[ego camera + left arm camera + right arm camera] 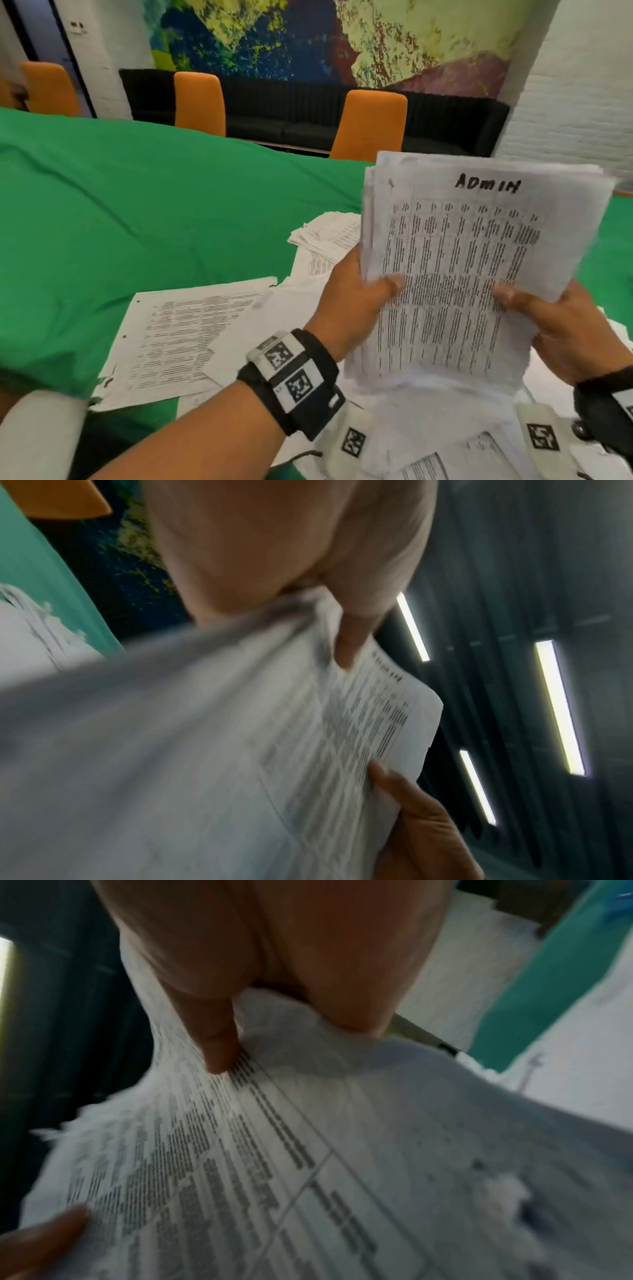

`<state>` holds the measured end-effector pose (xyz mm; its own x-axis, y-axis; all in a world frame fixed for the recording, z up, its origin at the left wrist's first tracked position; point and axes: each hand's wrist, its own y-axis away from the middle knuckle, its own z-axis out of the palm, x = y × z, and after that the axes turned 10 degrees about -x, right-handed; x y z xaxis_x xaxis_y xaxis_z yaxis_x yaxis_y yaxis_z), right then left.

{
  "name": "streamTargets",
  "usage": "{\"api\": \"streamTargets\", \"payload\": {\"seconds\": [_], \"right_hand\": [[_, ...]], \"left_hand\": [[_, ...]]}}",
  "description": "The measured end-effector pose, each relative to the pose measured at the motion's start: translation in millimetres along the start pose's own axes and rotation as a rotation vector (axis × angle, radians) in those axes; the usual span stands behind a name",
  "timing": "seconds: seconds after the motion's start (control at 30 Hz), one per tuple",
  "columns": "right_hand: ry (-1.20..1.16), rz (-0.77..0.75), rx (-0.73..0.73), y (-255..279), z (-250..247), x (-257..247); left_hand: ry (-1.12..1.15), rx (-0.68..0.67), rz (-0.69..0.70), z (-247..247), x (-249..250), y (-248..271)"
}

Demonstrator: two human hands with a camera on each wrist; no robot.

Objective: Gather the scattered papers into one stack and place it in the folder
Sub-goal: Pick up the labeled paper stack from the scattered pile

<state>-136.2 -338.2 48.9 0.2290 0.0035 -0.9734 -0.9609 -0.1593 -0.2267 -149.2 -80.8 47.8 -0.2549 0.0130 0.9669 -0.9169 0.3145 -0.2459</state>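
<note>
I hold a thick stack of printed papers (462,260) upright above the table, its top sheet a table of text with "ADMIN" handwritten at the top. My left hand (356,294) grips the stack's left edge, thumb on the front. My right hand (548,318) grips the lower right edge, thumb also on the front. The left wrist view shows the stack (240,750) pinched under my left hand (329,615); the right wrist view shows the stack (308,1164) under my right hand's thumb (215,1047). Loose sheets (181,339) lie on the green cloth. No folder shows in any view.
A green cloth (137,205) covers the table. A small pile of papers (325,233) lies behind the held stack, and more sheets (428,452) lie at the near edge. Orange chairs (370,123) stand along the far side.
</note>
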Motion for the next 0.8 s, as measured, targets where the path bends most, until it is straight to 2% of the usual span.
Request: {"api": "streamTargets", "payload": {"seconds": [0.07,0.1,0.17,0.23,0.27,0.3,0.33,0.4,0.47,0.5,0.7,0.8], "right_hand": [[-0.065,-0.085,0.009,1,1,1],[-0.096,-0.079,0.013,3,0,5],[-0.107,0.008,0.009,9,-6,19],[-0.049,0.083,0.016,14,-16,31],[-0.019,0.096,0.053,13,-24,35],[-0.01,0.092,0.098,13,-30,33],[-0.022,0.082,0.145,11,-34,30],[-0.067,0.069,0.224,9,-44,25],[-0.133,0.07,0.271,5,-45,20],[-0.162,0.074,0.263,5,-42,15],[-0.138,0.108,0.173,14,-35,13],[-0.139,0.132,0.139,21,-44,7]], "left_hand": [[0.024,0.072,0.042,4,-1,1],[0.035,0.061,0.037,3,-3,4],[-0.002,-0.078,-0.017,-2,-10,15],[-0.158,-0.24,-0.116,-20,-20,26],[-0.296,-0.251,-0.167,-37,-24,30],[-0.471,-0.197,-0.217,-59,-31,32],[-0.657,-0.097,-0.307,-84,-36,34],[-0.913,0.062,-0.587,-130,-47,36],[-1.022,0.033,-0.793,-153,-58,33],[-1.046,0.002,-0.826,-156,-63,30],[-1.164,-0.097,-0.832,-155,-72,13],[-1.175,-0.113,-0.669,-155,-49,13]]}}
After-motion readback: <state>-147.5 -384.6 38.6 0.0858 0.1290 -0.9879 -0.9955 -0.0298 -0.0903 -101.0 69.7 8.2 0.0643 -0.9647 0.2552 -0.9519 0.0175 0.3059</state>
